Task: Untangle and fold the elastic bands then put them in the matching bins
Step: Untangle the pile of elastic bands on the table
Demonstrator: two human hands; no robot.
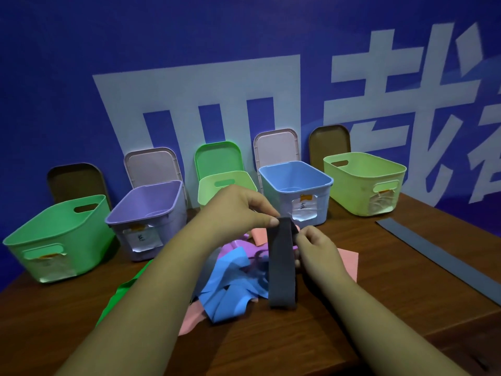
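Observation:
A dark grey elastic band (282, 264), folded into a hanging strip, is held above the table's middle. My left hand (238, 210) pinches its top edge from the left, and my right hand (317, 248) pinches its right edge just below the top. Under it lies a tangled pile: a blue band (227, 286), a purple band (238, 246), pink bands (348, 260) and a green band (119, 297) partly hidden by my left forearm. Along the wall stand a green bin (58, 232), a purple bin (147, 210), a light green bin (208, 189), a blue bin (295, 185) and a yellow-green bin (363, 180).
A second dark grey band (439, 257) lies flat and stretched out on the brown wooden table (271, 346) at the right. Bin lids lean against the blue wall behind the bins. The table's right edge runs close to that flat band.

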